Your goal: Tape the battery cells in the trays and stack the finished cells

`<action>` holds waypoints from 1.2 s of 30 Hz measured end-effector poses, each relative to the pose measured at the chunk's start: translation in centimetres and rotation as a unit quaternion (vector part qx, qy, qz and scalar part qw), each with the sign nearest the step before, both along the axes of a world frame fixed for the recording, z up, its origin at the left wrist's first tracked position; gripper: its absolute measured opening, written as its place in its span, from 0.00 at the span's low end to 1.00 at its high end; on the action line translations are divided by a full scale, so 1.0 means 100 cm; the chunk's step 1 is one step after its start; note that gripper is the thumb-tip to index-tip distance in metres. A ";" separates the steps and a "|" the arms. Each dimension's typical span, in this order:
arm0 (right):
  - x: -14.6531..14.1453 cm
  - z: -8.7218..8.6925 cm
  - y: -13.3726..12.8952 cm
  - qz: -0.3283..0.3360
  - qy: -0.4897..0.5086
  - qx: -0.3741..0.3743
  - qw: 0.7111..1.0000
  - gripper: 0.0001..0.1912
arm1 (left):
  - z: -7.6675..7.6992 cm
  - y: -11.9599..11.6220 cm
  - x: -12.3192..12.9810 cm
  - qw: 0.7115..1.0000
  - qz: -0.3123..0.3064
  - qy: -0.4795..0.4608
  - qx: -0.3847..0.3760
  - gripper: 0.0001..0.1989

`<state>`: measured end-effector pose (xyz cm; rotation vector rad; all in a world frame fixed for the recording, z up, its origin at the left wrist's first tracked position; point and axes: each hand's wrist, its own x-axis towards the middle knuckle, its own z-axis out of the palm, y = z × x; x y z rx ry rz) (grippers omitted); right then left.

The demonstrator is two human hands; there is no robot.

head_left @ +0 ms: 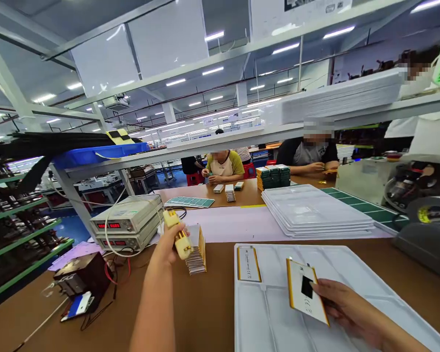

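My left hand (171, 240) is closed around a cream-coloured block-like tool (183, 246) with yellow metal parts, just left of a stack of flat battery cells (197, 261) on the brown table. My right hand (339, 303) grips the right edge of a white battery cell (303, 292) with yellow edges and a black square, tilted above a white tray (293, 332). Another flat cell (248, 264) lies in the tray's upper left compartment.
Two stacked meters (126, 220) stand at the left, behind a dark box (86, 278) with cables. White trays (311, 210) are piled beyond the near tray. A black machine part (429, 244) sits right. Two people sit across, under a shelf rail (205, 144).
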<state>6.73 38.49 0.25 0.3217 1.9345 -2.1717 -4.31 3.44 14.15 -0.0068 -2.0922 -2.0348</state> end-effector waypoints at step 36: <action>-0.011 0.060 -0.032 0.002 0.098 0.148 0.984 0.11 | -0.096 0.101 0.038 0.837 -0.387 -0.155 0.354 0.23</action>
